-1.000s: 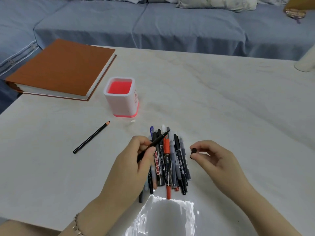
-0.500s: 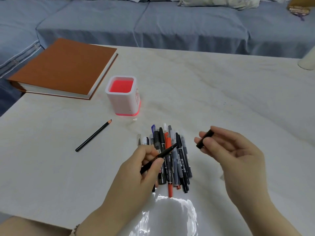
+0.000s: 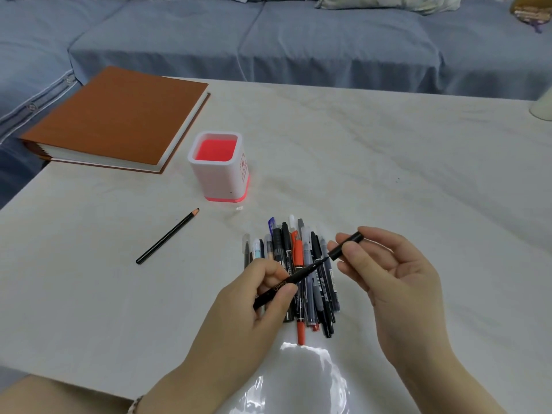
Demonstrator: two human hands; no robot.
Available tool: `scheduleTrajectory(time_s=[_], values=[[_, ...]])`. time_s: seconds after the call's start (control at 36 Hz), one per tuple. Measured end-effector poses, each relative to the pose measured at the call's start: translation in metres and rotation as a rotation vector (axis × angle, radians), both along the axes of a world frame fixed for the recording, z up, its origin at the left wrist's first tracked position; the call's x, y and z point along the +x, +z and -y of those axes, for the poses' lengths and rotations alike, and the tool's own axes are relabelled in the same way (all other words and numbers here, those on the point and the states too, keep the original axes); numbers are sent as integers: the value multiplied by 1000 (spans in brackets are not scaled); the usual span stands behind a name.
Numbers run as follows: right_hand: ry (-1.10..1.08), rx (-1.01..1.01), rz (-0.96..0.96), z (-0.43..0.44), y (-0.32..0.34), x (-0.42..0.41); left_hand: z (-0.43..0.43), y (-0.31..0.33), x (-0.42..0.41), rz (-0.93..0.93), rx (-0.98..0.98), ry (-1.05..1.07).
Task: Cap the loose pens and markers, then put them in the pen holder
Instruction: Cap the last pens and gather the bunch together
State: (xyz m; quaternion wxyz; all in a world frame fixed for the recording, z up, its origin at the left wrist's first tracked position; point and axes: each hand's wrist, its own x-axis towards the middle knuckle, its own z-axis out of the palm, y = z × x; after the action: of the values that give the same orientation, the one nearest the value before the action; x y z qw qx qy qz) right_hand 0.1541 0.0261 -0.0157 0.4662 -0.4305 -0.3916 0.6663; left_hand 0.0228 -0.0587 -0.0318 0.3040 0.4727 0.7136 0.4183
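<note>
My left hand [image 3: 239, 312] pinches a black pen [image 3: 288, 280]; my right hand [image 3: 391, 273] pinches its cap [image 3: 346, 245], the cap's mouth right at the tip. Below them lies the pile of pens [image 3: 301, 273] on the tabletop [image 3: 388, 174], the pen holder [image 3: 219, 168] standing beyond.

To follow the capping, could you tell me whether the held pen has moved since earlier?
Yes. The pen swung right, its tip going from the pile's far end to its right edge, at the cap.
</note>
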Motion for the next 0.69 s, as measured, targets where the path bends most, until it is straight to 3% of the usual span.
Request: scheduleTrajectory(time_s=[0.25, 0.42, 0.69], values=[[55, -10, 0, 6, -4, -2, -2, 1, 2, 34, 2, -24], [64, -35, 8, 6, -8, -1, -1, -2, -4, -68, 46, -61], [141, -45, 25, 7, -17, -4, 1, 0, -9, -18, 57, -24]])
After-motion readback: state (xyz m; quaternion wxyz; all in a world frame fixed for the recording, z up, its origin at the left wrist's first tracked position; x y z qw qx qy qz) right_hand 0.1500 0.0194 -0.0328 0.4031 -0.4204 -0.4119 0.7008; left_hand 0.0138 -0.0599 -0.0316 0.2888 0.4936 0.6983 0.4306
